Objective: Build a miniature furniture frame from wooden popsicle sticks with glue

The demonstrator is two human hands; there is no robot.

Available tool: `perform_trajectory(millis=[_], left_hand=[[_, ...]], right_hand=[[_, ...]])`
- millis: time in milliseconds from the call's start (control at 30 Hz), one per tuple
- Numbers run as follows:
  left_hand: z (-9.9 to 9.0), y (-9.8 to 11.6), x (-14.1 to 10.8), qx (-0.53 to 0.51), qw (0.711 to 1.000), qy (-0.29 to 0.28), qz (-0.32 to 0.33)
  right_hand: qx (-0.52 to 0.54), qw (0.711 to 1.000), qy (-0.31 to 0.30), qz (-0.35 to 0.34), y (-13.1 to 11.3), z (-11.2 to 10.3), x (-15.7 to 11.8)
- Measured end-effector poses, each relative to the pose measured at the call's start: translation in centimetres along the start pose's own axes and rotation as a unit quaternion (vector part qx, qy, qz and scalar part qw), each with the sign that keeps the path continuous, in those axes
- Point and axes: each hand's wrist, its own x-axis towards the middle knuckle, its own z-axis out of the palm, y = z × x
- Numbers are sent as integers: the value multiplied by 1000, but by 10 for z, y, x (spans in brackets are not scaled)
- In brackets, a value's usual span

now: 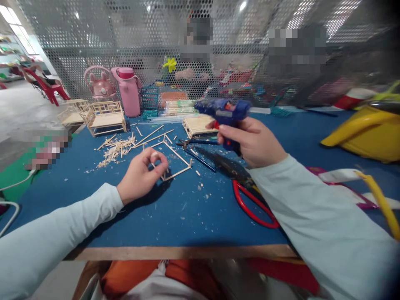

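Note:
My right hand (262, 143) grips a blue hot glue gun (226, 110) by its handle, raised above the table with its nozzle pointing left. My left hand (142, 175) is closed in a pinch at the left corner of a thin wooden stick frame (177, 152), which has short upright pegs at its corners. The fingers cover that side of the frame. Beside the frame lie pliers with dark blue handles (201, 160). Below my right wrist are scissors with red handles (240, 200), partly covered by my sleeve.
Cut stick pieces (117, 150) form a pile left of the frame. Small wooden benches (106, 116) and a slatted wooden panel (200, 126) stand behind. A pink bottle (129, 93) is near the perforated metal screen (150, 25). A yellow dustpan (365, 129) sits at the right.

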Motion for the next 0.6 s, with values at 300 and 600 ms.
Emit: perform_trajectory(millis=[300, 600], left_hand=[[-18, -10, 4, -89, 984, 87, -130], [-17, -11, 1, -99, 984, 63, -132]], right_hand=[[-29, 950, -305, 59, 8, 10, -26], [-63, 935, -346, 54, 11, 11, -28]])
